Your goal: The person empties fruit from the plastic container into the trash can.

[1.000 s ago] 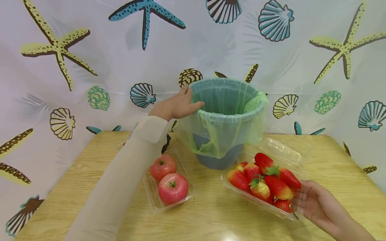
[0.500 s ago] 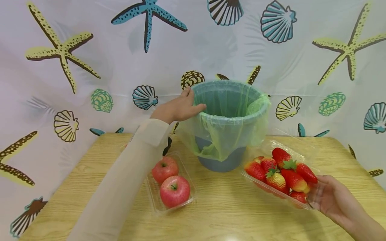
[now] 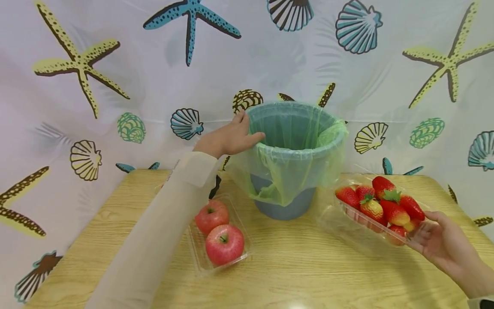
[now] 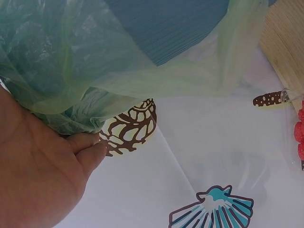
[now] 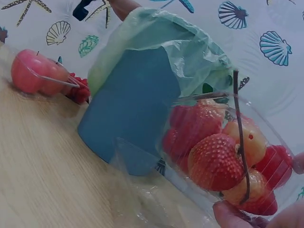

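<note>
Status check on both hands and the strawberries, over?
Left hand gripping rim of lined bin. Right hand holding tray of strawberries, off the table. Clear plastic low between tray and bin.

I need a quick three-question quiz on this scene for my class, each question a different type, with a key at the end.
1. Name the fruit in the tray that the right-hand grip holds.
2. True or false: the apples lie loose on the table, with nothing under them.
3. What does the left-hand grip touch?
A) an apple
B) the rim of the lined bin
C) the table

Key:
1. Strawberries.
2. False: both apples sit in a clear container.
3. B.
</note>
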Available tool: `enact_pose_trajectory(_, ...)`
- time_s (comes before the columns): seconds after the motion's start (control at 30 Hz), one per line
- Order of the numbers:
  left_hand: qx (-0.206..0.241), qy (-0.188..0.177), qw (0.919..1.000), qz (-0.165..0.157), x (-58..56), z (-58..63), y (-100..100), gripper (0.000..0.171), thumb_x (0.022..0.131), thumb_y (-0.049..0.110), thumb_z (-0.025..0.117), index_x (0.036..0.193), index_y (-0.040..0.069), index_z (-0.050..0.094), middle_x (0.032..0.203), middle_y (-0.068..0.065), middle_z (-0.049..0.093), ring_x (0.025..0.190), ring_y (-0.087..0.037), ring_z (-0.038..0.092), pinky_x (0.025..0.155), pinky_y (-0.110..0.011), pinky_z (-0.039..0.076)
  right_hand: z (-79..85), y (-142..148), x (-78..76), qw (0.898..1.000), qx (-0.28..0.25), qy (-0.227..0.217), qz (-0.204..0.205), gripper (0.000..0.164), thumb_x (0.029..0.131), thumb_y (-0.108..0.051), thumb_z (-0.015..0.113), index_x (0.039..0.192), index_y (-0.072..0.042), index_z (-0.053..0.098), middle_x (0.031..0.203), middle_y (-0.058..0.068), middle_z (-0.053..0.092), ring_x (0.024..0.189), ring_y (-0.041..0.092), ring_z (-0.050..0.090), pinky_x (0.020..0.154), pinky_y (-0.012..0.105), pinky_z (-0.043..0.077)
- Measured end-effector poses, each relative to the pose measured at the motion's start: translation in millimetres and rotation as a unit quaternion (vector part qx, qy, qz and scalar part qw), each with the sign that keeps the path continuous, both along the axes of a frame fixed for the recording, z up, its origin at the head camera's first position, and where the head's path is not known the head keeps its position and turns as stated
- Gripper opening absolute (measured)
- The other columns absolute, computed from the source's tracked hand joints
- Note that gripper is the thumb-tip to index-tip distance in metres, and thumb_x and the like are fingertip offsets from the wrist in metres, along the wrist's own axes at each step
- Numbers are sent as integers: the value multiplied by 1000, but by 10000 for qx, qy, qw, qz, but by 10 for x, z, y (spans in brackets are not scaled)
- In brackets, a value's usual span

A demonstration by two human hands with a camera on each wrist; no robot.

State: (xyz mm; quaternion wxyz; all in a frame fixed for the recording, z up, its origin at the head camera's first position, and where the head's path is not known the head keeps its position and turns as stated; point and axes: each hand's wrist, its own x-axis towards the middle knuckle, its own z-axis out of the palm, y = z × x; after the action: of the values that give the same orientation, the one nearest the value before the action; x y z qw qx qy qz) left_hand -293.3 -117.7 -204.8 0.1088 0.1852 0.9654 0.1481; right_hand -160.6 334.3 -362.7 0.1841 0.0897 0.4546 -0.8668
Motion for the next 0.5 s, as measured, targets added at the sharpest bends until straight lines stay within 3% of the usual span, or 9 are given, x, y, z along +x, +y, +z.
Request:
enact_pose_trajectory(0.07,-3,-7,10000,-1,2,4,3,85,99,56,28,150,3,-15,157,-12,-24,148,-28,-8,119,-47,14,7,18,-38,9998,54,-96,-162,31,102,-36,35,117,-9,41,99,4,58,91,21,62,86,41,54)
enact_pose_trajectory(0.13,-13,-2,10000,5,10,9,5,85,99,56,27,150,3,-14,157,-12,-24,148,-28,-8,118,-47,14,22,27,-78,9995,-17,-109,-307,29,102,-35,37,119,-12,37,99,4,57,91,21,62,85,40,54)
enact_pose_trajectory(0.23,-42,-11,10000,13,16,10,1,85,99,56,27,150,3,-15,157,-12,-24,148,-29,-8,119,-47,13,65,19,-134,9987,-163,-81,-471,27,101,-34,41,122,-18,37,96,6,57,90,23,61,84,40,55)
enact_pose_trajectory(0.5,-48,-16,10000,-9,19,8,5,84,99,56,27,150,3,-15,157,-12,-24,148,-28,-8,118,-47,15,252,-20,-290,9950,-715,192,-673,21,101,-29,44,121,-20,43,97,10,56,88,28,64,84,41,55)
